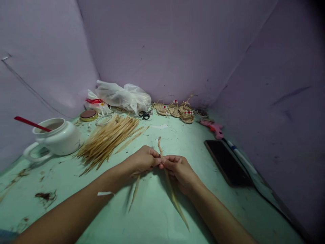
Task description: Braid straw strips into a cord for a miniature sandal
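Near the middle of the green table, my left hand (146,160) and my right hand (179,167) meet, both closed in a pinch. Between their fingertips is a short twisted cord of dried plant fibre (159,146), its finished end pointing away from me. Two loose leaf strips hang back toward me: a longer pale strip (176,201) below my right hand, and a shorter strip (135,194) below my left. Fingers hide the spot where the strips join the cord. A bundle of dried straw strips (109,140) lies left of my left hand.
At left stands a white pot (63,137) with a red stick (31,123). Along the back are a plastic bag (124,96), scissors (144,115), a round tin (88,115) and several woven pieces (174,111). A pink glue gun (214,128) and a phone (227,162) lie right.
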`<state>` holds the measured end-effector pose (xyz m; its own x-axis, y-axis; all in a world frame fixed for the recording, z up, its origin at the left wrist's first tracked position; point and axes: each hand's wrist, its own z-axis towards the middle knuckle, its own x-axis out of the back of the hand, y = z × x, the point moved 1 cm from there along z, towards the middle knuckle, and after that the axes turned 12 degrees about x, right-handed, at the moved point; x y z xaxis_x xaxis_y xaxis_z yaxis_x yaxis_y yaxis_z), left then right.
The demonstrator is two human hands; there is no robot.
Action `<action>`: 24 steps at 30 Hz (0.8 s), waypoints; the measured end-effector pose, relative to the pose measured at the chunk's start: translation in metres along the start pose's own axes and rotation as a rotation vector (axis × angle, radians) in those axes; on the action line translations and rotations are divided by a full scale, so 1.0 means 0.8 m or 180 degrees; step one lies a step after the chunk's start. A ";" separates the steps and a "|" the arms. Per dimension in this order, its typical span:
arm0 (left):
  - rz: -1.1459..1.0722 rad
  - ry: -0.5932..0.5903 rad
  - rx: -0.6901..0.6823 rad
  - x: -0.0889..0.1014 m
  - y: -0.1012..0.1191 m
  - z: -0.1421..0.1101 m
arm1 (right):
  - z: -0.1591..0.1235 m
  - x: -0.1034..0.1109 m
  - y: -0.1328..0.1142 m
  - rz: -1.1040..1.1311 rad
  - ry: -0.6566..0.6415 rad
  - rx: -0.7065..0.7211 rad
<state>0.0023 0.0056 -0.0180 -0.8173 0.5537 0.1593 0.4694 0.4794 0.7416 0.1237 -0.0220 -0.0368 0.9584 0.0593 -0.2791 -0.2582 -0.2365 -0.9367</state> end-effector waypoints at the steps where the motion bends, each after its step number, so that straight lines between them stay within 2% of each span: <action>1: 0.0127 0.0018 -0.0074 0.002 -0.001 0.002 | 0.001 0.001 0.000 -0.0057 -0.0063 0.0020; 3: 0.0268 0.0108 -0.0238 0.003 -0.003 0.006 | 0.003 0.002 0.002 -0.0190 -0.0088 0.0146; 8: 0.0377 0.0541 -0.0368 -0.002 -0.007 0.010 | 0.008 0.002 0.011 -0.0729 0.0208 0.0718; 13: 0.0767 0.1294 -0.0352 -0.006 -0.008 0.010 | 0.005 0.006 0.010 -0.1838 0.0359 0.1294; 18: 0.0872 0.1772 -0.0673 -0.008 -0.015 0.016 | 0.001 0.014 0.000 -0.2798 0.0533 0.1426; 22: 0.0458 0.1851 -0.0643 -0.012 -0.020 0.022 | -0.008 0.010 -0.006 -0.2947 0.0446 0.1270; 24: 0.0057 0.1744 -0.0605 -0.015 -0.020 0.025 | -0.014 0.003 -0.005 -0.3101 0.0259 0.1520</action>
<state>0.0110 0.0052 -0.0450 -0.8872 0.1031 0.4496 0.4579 0.3144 0.8315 0.1285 -0.0317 -0.0318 0.7778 -0.0512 0.6265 0.6134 0.2797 -0.7386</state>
